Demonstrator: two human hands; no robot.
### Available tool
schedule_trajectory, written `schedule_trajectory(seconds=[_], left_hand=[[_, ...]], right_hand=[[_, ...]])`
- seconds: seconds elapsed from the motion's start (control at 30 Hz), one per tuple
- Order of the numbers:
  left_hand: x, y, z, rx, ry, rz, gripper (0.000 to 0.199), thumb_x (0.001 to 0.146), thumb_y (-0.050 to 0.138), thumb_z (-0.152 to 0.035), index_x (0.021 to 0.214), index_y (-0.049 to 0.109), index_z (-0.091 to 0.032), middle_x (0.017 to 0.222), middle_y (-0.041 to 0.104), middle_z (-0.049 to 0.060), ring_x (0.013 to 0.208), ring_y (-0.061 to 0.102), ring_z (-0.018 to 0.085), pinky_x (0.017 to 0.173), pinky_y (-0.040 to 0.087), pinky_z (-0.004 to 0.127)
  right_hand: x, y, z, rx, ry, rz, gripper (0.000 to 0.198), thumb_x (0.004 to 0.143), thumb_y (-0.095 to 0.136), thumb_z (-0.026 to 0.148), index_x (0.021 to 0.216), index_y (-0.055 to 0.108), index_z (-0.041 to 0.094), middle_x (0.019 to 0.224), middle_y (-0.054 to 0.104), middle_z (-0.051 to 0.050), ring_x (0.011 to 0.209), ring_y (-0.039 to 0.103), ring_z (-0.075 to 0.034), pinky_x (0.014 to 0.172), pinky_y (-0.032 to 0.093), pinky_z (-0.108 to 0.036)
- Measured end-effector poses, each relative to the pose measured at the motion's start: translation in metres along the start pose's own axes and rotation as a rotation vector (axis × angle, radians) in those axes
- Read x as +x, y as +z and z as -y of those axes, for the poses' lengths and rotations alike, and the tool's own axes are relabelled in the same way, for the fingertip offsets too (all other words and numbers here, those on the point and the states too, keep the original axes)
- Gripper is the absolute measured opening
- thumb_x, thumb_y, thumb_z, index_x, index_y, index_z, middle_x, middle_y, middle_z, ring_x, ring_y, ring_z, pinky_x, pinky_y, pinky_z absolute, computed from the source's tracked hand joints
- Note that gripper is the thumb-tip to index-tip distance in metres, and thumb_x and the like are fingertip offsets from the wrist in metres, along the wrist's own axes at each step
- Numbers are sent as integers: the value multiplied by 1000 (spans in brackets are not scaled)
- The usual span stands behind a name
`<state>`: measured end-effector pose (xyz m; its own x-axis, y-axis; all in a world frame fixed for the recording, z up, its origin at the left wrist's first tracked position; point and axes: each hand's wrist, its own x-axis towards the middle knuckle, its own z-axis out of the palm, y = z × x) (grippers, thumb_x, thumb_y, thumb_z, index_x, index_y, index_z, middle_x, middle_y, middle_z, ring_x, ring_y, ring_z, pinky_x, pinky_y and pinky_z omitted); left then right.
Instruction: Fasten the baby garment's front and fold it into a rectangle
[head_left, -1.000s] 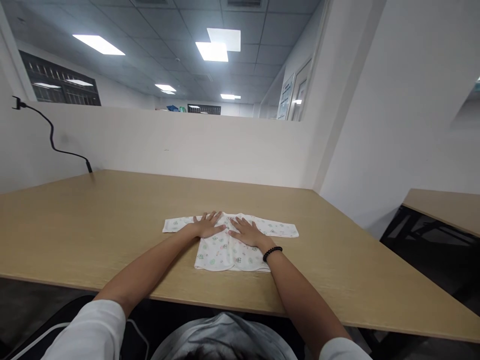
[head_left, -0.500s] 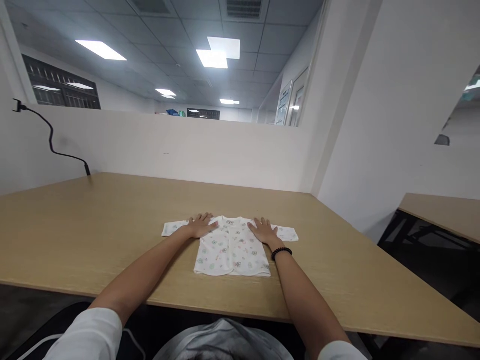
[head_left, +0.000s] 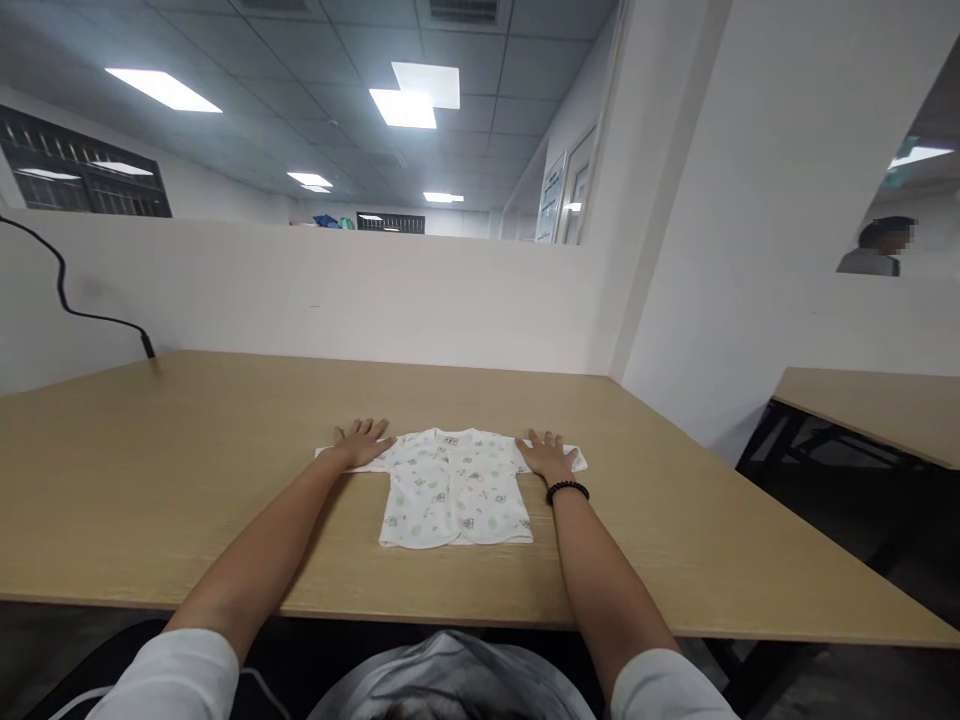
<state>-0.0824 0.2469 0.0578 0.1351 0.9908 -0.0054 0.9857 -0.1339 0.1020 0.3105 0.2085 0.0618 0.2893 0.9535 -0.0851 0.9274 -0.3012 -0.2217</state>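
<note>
A small white shirt (head_left: 456, 500) lies spread on the desk (head_left: 450, 588), close to its near edge and about midway between the person's forearms. Its collar faces far and its hem faces near. A small dark print (head_left: 450, 440) shows inside the neckline; the cloth bears a scattered pattern in green, pink and grey, and a closure line runs down the middle of the front. Both sleeves extend outward, one to the left and one to the right. The left hand (head_left: 363, 444) rests on the left sleeve (head_left: 381, 463), fingers spread and pointing far; its grip is released, the palm side down on the fabric. The right hand (head_left: 547, 456) lies in like manner on the right sleeve (head_left: 580, 461), fingers fanned, grip likewise released, with the cuff showing beyond it to the right. A black beaded bracelet (head_left: 568, 491) encircles the right wrist. At the far left, a dark flexible stalk (head_left: 63, 290) rises by the desk's far corner. A pale low wall (head_left: 390, 300) bounds the far side. To the right, well apart, is a second desk (head_left: 870, 405); farther off, another person (head_left: 870, 260) is partly visible through an opening.
</note>
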Motion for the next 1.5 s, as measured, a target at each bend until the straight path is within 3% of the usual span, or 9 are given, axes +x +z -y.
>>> schedule_trajectory(seconds=[0.47, 0.77, 0.87, 0.93, 1.03, 1.1, 1.2, 1.37, 1.5], left_hand=[[-5, -9, 51, 21, -30, -52, 72, 90, 24, -66, 147, 41, -27, 155, 33, 11, 143, 24, 39, 107, 14, 71], [-12, -17, 61, -159, 68, -121, 67, 83, 40, -67, 130, 59, -23, 140, 56, 9, 130, 47, 32, 113, 26, 48], [-11, -25, 36, -110, 196, -143, 62, 86, 40, -64, 129, 59, -24, 141, 54, 8, 133, 43, 33, 114, 14, 58], [-11, -27, 13, -84, 331, -121, 61, 89, 35, -63, 134, 55, -27, 145, 50, 6, 138, 36, 31, 115, 11, 58], [-12, -23, -18, -80, 486, -20, 62, 93, 30, -63, 145, 42, -30, 152, 41, 4, 144, 26, 28, 117, 10, 54], [-14, -17, -31, -89, 526, 62, 63, 94, 28, -63, 149, 35, -32, 156, 34, 3, 146, 21, 27, 117, 7, 54], [-17, -9, -37, -101, 541, 129, 64, 95, 24, -64, 152, 28, -35, 160, 23, 2, 148, 12, 27, 116, 5, 55], [-15, -6, -34, -99, 533, 149, 65, 95, 20, -67, 153, 22, -38, 162, 15, 0, 149, 6, 25, 116, 5, 54], [-11, -4, -32, -104, 535, 147, 63, 95, 21, -66, 152, 23, -39, 162, 14, -1, 149, 5, 25, 116, 4, 55]], right_hand=[[8, -5, -33, 34, 261, -183, 69, 93, 27, 58, 150, 34, 21, 158, 21, -18, 145, 10, -39, 105, 6, -71], [-4, -17, -20, 64, 279, -265, 57, 93, 39, 46, 136, 49, 10, 141, 43, -25, 132, 33, -41, 102, 21, -67], [-18, -26, 11, 110, 22, -282, 53, 94, 42, 43, 136, 50, 13, 145, 40, -22, 137, 27, -38, 106, 25, -58], [-36, -32, 40, 237, -345, -265, 46, 93, 47, 38, 132, 53, 14, 140, 47, -19, 131, 38, -31, 106, 32, -44], [-78, -31, 88, 456, -975, 32, 33, 91, 55, 44, 106, 64, 16, 112, 65, -10, 106, 57, -22, 93, 43, -33], [-108, -20, 114, 472, -1234, 262, 36, 80, 69, 51, 93, 66, 18, 96, 67, -5, 90, 60, -18, 82, 45, -29], [-141, 5, 137, 355, -1390, 362, 41, 70, 79, 49, 94, 65, 18, 85, 64, 0, 76, 57, -14, 69, 43, -24], [-149, 27, 142, 173, -1542, 138, 5, 86, 59, 19, 86, 63, 16, 85, 63, -2, 75, 54, -14, 70, 40, -25], [-152, 21, 137, 122, -1613, -16, 13, 89, 50, 16, 83, 62, 17, 84, 64, -5, 77, 54, -17, 72, 41, -27]])
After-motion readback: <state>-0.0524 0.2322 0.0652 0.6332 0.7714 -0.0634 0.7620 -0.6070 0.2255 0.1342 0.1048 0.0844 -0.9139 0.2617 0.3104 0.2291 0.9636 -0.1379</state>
